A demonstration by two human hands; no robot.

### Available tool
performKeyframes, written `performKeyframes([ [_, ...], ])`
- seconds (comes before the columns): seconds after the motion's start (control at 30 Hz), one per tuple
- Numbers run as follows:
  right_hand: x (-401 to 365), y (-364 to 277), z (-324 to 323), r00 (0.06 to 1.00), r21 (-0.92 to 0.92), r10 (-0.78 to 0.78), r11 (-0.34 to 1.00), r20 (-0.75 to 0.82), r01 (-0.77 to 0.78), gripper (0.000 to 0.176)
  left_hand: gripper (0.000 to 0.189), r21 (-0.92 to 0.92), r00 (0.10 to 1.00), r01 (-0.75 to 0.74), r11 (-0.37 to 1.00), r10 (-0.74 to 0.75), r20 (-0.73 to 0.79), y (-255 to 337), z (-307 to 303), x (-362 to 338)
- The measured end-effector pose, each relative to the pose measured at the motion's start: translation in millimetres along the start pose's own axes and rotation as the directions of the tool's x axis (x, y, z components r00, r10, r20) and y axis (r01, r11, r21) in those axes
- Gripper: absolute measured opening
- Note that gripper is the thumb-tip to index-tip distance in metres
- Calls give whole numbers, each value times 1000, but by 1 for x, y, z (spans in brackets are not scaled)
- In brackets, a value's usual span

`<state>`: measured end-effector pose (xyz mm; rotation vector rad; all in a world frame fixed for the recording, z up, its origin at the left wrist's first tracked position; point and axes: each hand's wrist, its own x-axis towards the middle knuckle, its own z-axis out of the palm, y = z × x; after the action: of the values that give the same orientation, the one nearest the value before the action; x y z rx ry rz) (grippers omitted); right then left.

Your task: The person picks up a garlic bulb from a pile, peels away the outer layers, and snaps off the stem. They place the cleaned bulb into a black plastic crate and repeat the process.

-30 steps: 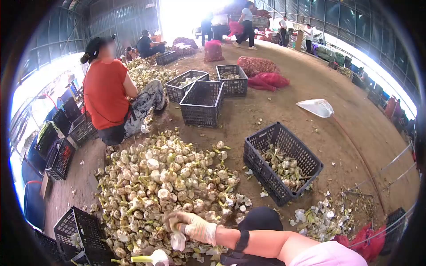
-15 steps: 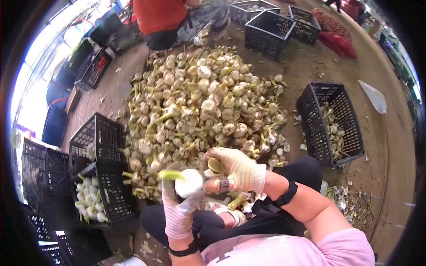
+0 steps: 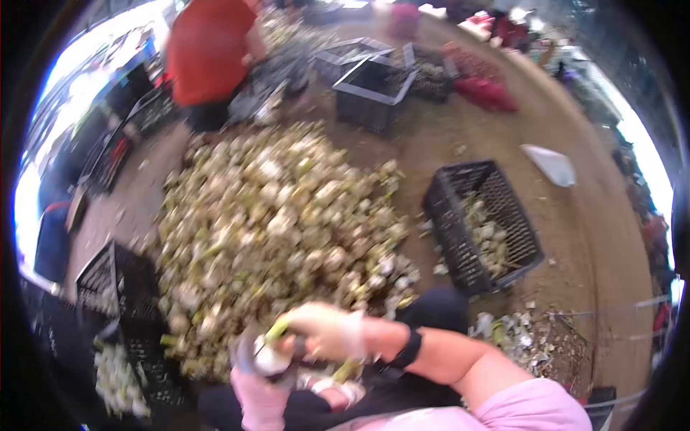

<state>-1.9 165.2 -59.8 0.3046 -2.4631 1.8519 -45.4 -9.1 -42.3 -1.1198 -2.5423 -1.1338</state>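
Note:
My left hand, in a pale glove, is closed around a white garlic bulb with a short green stem. My right hand, also gloved, has its fingers closed at the stem side of the bulb; motion blur hides what they hold. Just beyond both hands spreads a large heap of garlic bulbs.
A black crate with some garlic stands right of the heap. Black crates are at the left, one with peeled bulbs. A person in red sits beyond the heap, near more crates. Scraps lie at the right.
The camera view has shifted, so the heap and crates appear further left and lower. My right hand has come from beside the bulb to its green stem.

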Motion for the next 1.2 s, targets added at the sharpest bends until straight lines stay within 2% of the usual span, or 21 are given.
performKeyframes([
  [0.07, 0, -5, 1, 997, 55, 33, 998, 65, -37, 35, 70, -192, 991, 130, 973, -129, 18, -2, 0, -10],
  [0.1, 1, -1, 5, 997, 146, -26, 989, 74, 15, 29, 56, -461, 981, 187, 868, -188, 44, -5, 6, -15],
  [0.17, 4, 4, 4, 993, -58, -48, 997, 105, 54, 24, 63, -371, 989, 145, 917, -144, 30, 6, -10, -9],
  [0.23, 3, -5, 4, 996, -330, -63, 943, -66, 38, 26, 64, -153, 986, 165, 974, -167, -2, 13, -8, -5],
  [0.3, 0, -19, 12, 977, 56, 126, 991, -173, -118, 22, 64, 7, 1000, 15, 1000, -15, -22, 15, -6, -2],
  [0.37, 3, 2, 25, 969, 207, 53, 978, -241, -2, 23, 62, -129, 998, 44, 991, -48, -31, 17, -4, -2],
  [0.43, 4, 4, 23, 970, 255, -9, 964, -243, 73, 20, 58, -660, 922, 300, 689, -386, 15, 10, 6, -12],
  [0.47, 3, 5, 24, 985, 372, -23, 924, -173, 87, 18, 57, -850, 907, 342, 402, -376, 187, 2, -3, -16],
  [0.6, -1, -14, 13, 994, 530, 97, 841, 53, -111, 18, 52, -677, 940, 321, 662, -309, 144, -9, -6, -24],
  [0.67, 1, -8, 16, 979, 538, 177, 818, 101, -203, 19, 48, -388, 974, -122, 914, 35, -224, 6, 2, -14],
  [0.7, 2, 3, 20, 979, 586, 185, 785, 87, -201, 19, 48, -386, 973, -130, 913, 43, -226, -7, 7, -12],
  [0.73, 2, 14, 23, 977, 633, 197, 748, 77, -200, 20, 49, -790, 899, 311, 527, -433, 65, -30, 13, -13],
  [0.77, 3, 14, 24, 975, 678, 208, 708, 72, -201, 20, 53, -822, 605, 551, -143, -610, 512, -34, 13, -9],
  [0.8, 2, 13, 28, 952, 701, 299, 665, 66, -257, 20, 58, -841, 707, 522, 139, -623, 336, -32, 13, -13],
  [0.83, 1, 13, 29, 954, 705, 292, 661, 70, -255, 20, 49, -834, 659, 544, -85, -572, 488, -29, 8, -13],
  [0.9, -2, 11, 39, 949, 470, 309, 829, 63, -301, 22, 41, -816, 855, 452, 361, -436, 281, 2, 8, -16],
  [0.93, 1, 15, 42, 936, 379, 337, 856, 105, -351, 25, 33, -618, 865, 496, 610, -411, 289, 22, -4, -5],
  [0.97, -1, 15, 42, 984, 247, 176, 955, -33, -162, 21, 33, -345, 960, 254, 904, -193, 202, -31, 17, -29],
  [1.03, -1, 17, 38, 982, 447, 161, 875, 98, -188, 22, 32, -631, 815, 522, 575, -554, 170, 3, 5, -8],
  [1.1, 2, 20, 38, 936, 562, 320, 751, 149, -346, 24, 30, -835, 674, 534, 137, -665, 322, 5, 3, -2],
  [1.2, 4, 6, 14, 923, 722, 369, 607, 113, -331, 28, 36, -877, 780, 480, 34, -475, 409, -23, 6, -10],
])
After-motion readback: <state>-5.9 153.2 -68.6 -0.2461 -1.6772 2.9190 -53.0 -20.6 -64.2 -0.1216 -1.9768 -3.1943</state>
